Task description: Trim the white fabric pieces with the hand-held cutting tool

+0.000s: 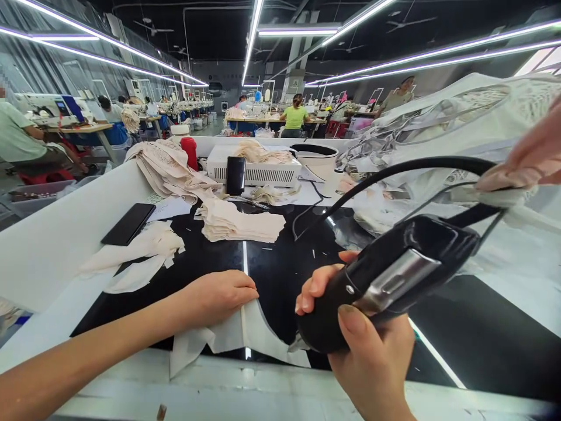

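My right hand (pixel 350 345) is closed around a black hand-held tool with a metal plate (pixel 390 275), its black cable (pixel 394 171) arcing up and right. The tool's lower end sits at the edge of a white fabric piece (pixel 245 330) lying on the black table surface (pixel 280 269). My left hand (pixel 219 295) rests on that fabric with fingers curled together, pressing it down. Just beyond lies a stack of cream fabric pieces (pixel 241 225).
A black phone (pixel 128 224) lies on the white side panel at left. Behind stand a white machine box (pixel 254 169), a second dark phone (pixel 235 174), a red bottle (pixel 190 151) and cream cloth piles (pixel 166 166). Another person's hand (pixel 530 158) holds white material at right. Workers sit at distant tables.
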A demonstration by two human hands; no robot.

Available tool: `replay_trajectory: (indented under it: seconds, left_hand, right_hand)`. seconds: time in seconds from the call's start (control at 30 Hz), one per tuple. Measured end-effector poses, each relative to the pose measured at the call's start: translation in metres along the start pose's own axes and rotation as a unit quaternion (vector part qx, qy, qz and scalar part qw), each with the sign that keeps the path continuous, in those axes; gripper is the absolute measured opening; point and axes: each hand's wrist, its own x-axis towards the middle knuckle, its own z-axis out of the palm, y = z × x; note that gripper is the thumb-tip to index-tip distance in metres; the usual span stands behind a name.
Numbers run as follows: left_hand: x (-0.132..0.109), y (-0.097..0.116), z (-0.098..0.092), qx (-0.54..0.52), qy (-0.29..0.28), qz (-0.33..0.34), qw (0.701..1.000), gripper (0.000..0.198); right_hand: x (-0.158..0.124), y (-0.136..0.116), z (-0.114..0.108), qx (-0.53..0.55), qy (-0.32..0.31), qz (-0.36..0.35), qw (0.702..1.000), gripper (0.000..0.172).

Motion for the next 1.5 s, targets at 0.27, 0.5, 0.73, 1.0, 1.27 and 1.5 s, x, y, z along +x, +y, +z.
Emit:
replay_trajectory:
  seconds: [0.27, 0.5, 0.73, 1.0, 1.27, 1.5]
  left_hand:
    - [-0.018, 0.002, -0.002, 0.022, -0.001, 0.008, 1.000, 0.029]
    - [-0.021, 0.006, 0.001, 0.009, 0.006, -0.008, 1.000, 0.028]
    - [-0.021, 0.006, 0.005, -0.007, 0.030, -0.018, 0.999, 0.027]
    - [-0.018, 0.011, 0.005, -0.026, 0.028, -0.016, 0.999, 0.028]
    - [-0.019, 0.011, 0.004, -0.013, 0.025, -0.025, 0.999, 0.027]
    - [-0.023, 0.009, 0.007, -0.005, 0.013, -0.031, 0.999, 0.028]
  right_hand:
    - [0.001, -0.007, -0.004, 0.004, -0.004, -0.003, 1.000, 0.041]
    - [0.016, -0.009, 0.006, 0.015, 0.016, 0.003, 1.000, 0.039]
    - [0.043, 0.016, 0.031, 0.024, 0.053, -0.025, 0.998, 0.041]
    - [0.052, 0.036, 0.048, 0.028, 0.043, -0.014, 0.999, 0.045]
    - [0.051, 0.042, 0.048, 0.031, 0.027, -0.018, 0.999, 0.042]
    - [0.048, 0.042, 0.048, 0.031, 0.032, -0.030, 0.999, 0.041]
